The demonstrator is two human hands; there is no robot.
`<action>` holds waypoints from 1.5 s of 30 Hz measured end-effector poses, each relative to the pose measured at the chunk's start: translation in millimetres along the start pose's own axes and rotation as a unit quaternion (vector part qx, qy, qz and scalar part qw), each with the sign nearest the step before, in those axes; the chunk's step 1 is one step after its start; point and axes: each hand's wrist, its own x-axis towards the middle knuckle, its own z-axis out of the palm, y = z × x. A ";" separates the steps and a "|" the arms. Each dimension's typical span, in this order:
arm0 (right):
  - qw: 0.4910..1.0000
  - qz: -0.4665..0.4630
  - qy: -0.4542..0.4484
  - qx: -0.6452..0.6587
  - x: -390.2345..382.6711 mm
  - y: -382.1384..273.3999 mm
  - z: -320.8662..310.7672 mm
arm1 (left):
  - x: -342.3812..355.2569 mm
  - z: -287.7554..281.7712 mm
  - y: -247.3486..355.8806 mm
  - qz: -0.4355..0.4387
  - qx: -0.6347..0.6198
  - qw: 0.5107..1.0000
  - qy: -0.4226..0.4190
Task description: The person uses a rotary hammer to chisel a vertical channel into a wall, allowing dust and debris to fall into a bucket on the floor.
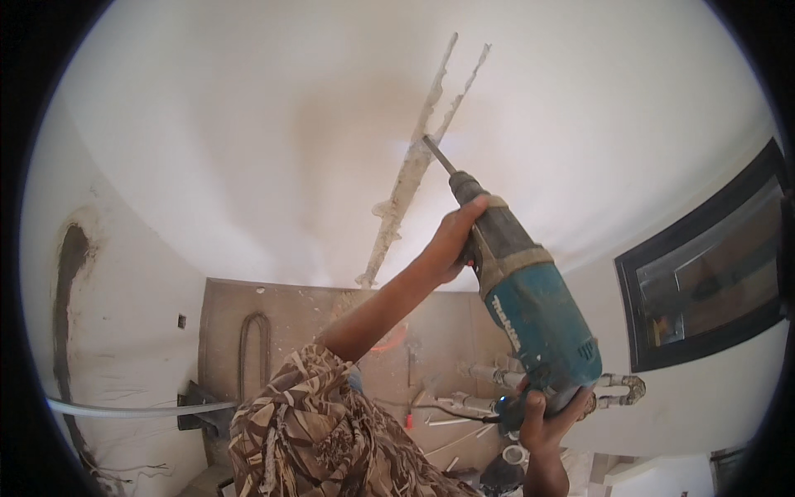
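A teal and black rotary hammer [542,311] slants up and to the left in front of me. My left hand [458,236] is wrapped round its dark front barrel. At the rear, my right hand [553,420] grips the handle, its fingers partly hidden by the tool's body. The chisel bit [439,155] touches the rough grey groove [403,186] cut in the white wall. Above the tip the groove splits into two narrow cuts, with a strip of white plaster between them.
A dark-framed window [704,265] is on the right. Pipes [617,389] stand below it, near the tool's rear. Debris and sticks lie on the brown floor [331,311]. A grey conduit [141,408] crosses at lower left, near another wall groove [69,273] and loose wires.
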 end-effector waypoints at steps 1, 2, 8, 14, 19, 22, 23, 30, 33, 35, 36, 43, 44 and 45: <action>0.999 0.007 0.010 -0.044 0.3 -4.9 -3.2 | 0.4 1.6 -0.9 -0.001 -0.001 1.000 -0.009; 0.997 0.012 0.017 -0.079 1.7 -8.0 -8.2 | 1.1 3.4 -2.2 -0.002 0.000 1.000 -0.018; 0.997 0.045 0.049 -0.046 -13.0 -13.6 -31.8 | -16.1 22.1 -13.9 0.004 -0.006 0.999 -0.033; 0.994 0.058 0.083 -0.052 -40.4 -8.1 -36.9 | -23.2 24.3 -19.0 -0.036 0.011 0.997 -0.073; 0.988 -0.063 0.084 -0.115 -33.0 2.3 -27.2 | -17.2 27.1 -14.5 -0.019 0.010 0.998 -0.060; 0.988 -0.061 0.101 -0.098 -31.7 -0.3 -23.9 | -18.6 29.6 -10.7 -0.013 0.005 0.998 -0.061; 0.987 -0.060 0.103 -0.105 -31.7 -3.5 -24.9 | -19.4 30.2 -8.8 -0.014 0.009 0.997 -0.072; 0.990 -0.053 0.100 -0.087 -16.8 -34.4 -27.4 | -16.0 36.4 0.8 0.006 -0.003 0.995 -0.101; 0.988 -0.071 0.077 -0.112 7.9 -58.4 -30.5 | -8.7 41.7 4.1 0.002 -0.026 0.996 -0.085; 0.988 -0.072 0.060 -0.125 23.3 -72.7 -32.1 | 0.0 43.6 8.9 0.004 -0.040 0.995 -0.093; 0.988 -0.062 0.049 -0.129 29.2 -79.2 -35.0 | 1.7 44.9 9.0 0.007 -0.047 0.994 -0.093; 0.991 0.021 0.029 -0.128 1.2 -63.4 -30.8 | -13.9 35.5 -0.2 -0.018 -0.047 0.997 -0.061; 0.989 0.018 0.032 -0.143 -2.7 -61.6 -33.7 | -20.8 33.1 -2.1 -0.029 -0.038 0.997 -0.067; 0.993 0.022 0.030 -0.108 -5.7 -59.1 -35.0 | -26.3 30.8 -2.9 -0.033 -0.031 0.996 -0.080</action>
